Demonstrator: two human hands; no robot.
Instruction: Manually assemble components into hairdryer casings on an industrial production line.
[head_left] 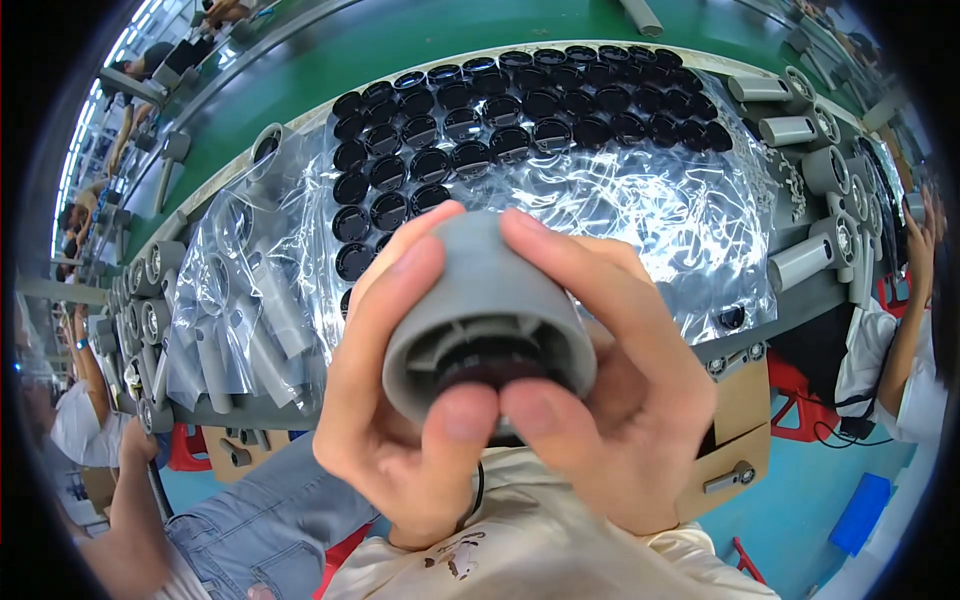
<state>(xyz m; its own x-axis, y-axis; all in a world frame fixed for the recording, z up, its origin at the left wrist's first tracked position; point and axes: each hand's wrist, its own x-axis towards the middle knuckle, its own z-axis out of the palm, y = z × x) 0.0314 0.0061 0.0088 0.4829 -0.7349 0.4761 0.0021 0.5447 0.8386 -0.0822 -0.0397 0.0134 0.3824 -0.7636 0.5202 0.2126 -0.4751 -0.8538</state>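
Observation:
Close in front of me, a grey round plastic housing [480,270] is held up between both hands, its open end tilted toward me. Ribs line the inside of that opening, and a dark round part [490,362] sits within it. My left hand [385,410] wraps the left side, fingers along the outer wall. My right hand [625,390] grips the right side the same way. Both thumbs press side by side on the dark part at the lower rim. Behind the hands, rows of black round caps [470,158] lie on a clear plastic sheet [640,230].
Grey housings with handles [800,265] are piled at the right, and more [150,325] at the left. A clear plastic bag [255,290] covers several grey pieces. Beyond runs a green conveyor belt [350,50]. Other people sit on both sides; one arm [140,490] is at lower left.

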